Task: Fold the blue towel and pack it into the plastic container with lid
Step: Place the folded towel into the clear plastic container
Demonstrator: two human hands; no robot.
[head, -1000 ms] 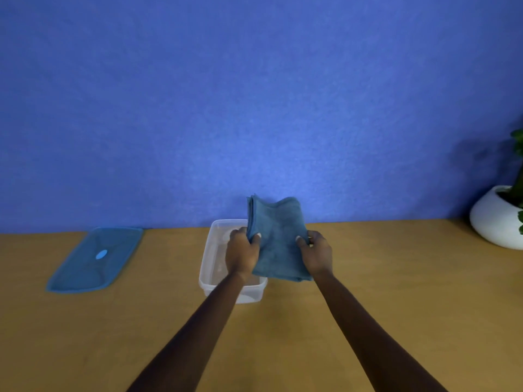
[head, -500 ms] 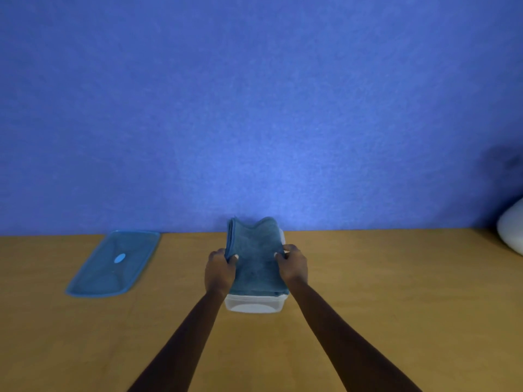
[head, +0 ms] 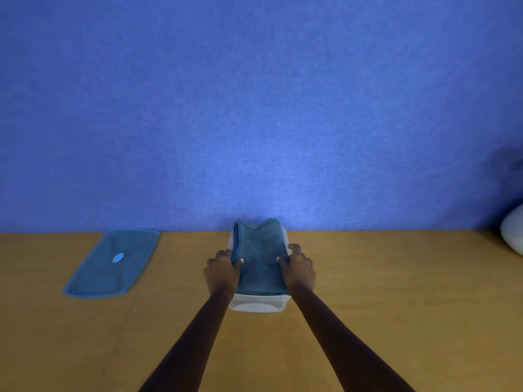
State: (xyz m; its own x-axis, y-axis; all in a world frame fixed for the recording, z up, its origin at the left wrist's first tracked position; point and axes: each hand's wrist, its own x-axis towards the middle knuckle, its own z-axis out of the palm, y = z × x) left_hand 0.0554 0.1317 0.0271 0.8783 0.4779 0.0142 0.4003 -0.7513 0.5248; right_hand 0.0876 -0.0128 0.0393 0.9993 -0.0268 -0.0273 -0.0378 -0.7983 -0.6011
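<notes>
Folded towel [head: 260, 258] gripped between both hands [head: 259, 271].

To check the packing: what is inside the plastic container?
The folded blue towel, held at its sides by the left hand and right hand; its far end rises above the rim. The container floor is hidden.

We see wooden tabletop [head: 396, 292], tan, running back to blue wall [head: 254, 108]. Middle, near wall: plastic container [head: 259, 305], clear. Well left of it: blue lid [head: 110, 264], lying flat, pale oval spot at centre. Far right edge: white rounded object [head: 513, 234], cut off; we cannot tell what.
</notes>
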